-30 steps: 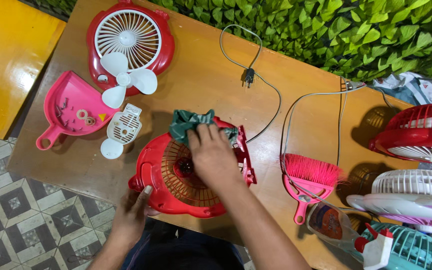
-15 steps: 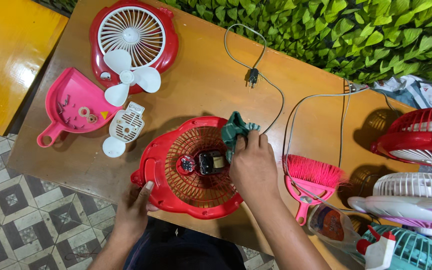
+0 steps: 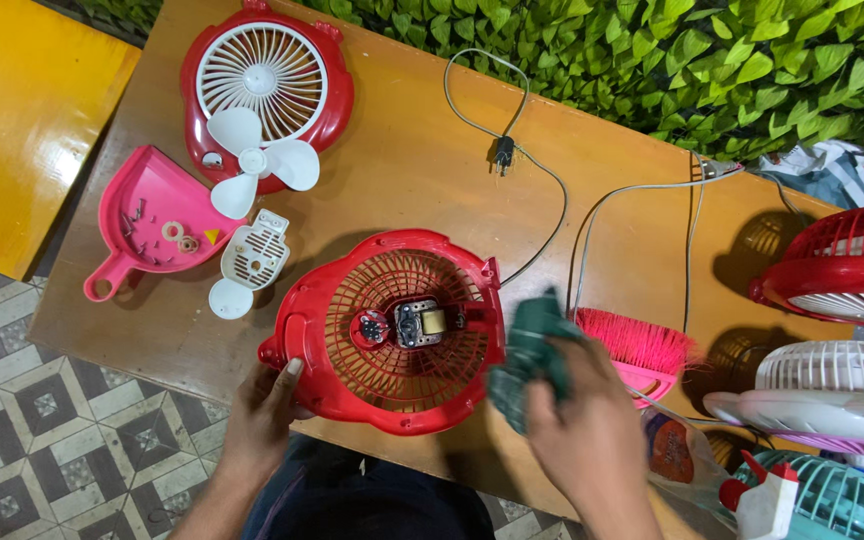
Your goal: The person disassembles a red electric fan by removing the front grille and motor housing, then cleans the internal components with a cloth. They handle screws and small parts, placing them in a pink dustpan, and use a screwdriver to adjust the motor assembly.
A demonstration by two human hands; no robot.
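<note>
On the wooden table (image 3: 402, 170) in front of you lies the red fan housing (image 3: 392, 330), its motor (image 3: 418, 323) exposed at the centre. Your left hand (image 3: 267, 410) clasps its lower left rim, fingers curled. Your right hand (image 3: 582, 425) grips a bunched green cloth (image 3: 527, 360) just right of the housing.

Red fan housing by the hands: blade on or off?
Off. The red fan housing shows its bare motor inside the grille; a white blade lies apart on the table.

Bright even light, soft shadows — right hand (image 3: 592, 430) motion-blurred
</note>
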